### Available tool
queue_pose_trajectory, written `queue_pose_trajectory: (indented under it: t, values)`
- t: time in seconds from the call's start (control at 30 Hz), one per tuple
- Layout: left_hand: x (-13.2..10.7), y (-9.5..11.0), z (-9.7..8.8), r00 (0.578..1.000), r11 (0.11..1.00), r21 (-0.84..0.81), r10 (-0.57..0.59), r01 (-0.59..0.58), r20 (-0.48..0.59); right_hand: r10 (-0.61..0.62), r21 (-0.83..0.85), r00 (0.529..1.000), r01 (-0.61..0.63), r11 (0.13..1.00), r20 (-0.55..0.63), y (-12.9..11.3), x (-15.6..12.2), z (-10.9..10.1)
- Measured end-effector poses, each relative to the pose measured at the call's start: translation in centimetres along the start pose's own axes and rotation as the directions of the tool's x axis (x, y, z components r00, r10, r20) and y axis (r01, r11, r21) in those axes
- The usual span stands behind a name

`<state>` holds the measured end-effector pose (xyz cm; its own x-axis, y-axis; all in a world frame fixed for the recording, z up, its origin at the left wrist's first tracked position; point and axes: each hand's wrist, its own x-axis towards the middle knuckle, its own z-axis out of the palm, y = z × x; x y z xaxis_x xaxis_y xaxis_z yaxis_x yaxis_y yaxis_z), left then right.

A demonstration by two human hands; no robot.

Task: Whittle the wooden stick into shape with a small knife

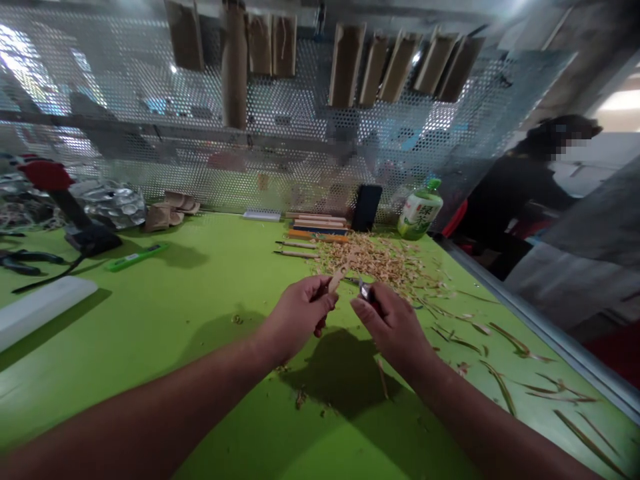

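Observation:
My left hand (300, 313) is closed around a small light wooden piece (341, 274) whose tip sticks up past my fingers. My right hand (393, 323) is closed on a small carving knife (364, 289), its metal part showing near my thumb and pointing toward the wood. Both hands hover just above the green table (200, 320), a few centimetres apart. A pile of wood shavings (380, 260) lies right behind them.
Carving tools and pencils (310, 237) lie behind the shavings, with a dark phone (367, 207) and a green bottle (420, 210). A lamp with a red head (65, 200), pliers (25, 261) and a white board (40, 307) are left. Another person (525, 187) sits at right.

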<state>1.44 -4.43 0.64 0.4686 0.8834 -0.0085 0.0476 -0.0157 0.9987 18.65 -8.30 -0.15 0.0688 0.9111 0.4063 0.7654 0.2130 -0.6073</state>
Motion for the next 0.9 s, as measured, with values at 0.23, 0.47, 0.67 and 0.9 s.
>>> queue_pose_trajectory:
  t: [0.23, 0.47, 0.67, 0.9]
  values:
    - [-0.1, -0.6, 0.3, 0.999, 0.999, 0.014, 0.030, -0.031, 0.026, -0.013, 0.206, 0.997, -0.004, 0.979, 0.082, 0.3, -0.1, 0.6]
    - [0.0, -0.2, -0.1, 0.996, 0.984, -0.178, 0.010, 0.006, 0.090, -0.025, 0.182, 0.994, 0.005, 0.983, 0.106, 0.4, 0.1, 0.5]
    - [0.0, -0.2, -0.1, 0.996, 0.980, -0.196, 0.001, 0.016, 0.088, -0.002, 0.142, 0.986, -0.023, 0.990, 0.169, 0.9, 0.2, 0.1]
    - [-0.1, -0.1, 0.1, 0.997, 0.996, -0.071, -0.044, 0.048, 0.059, -0.034, 0.007, 0.987, 0.033, 0.999, 0.156, 0.2, -0.3, -0.3]
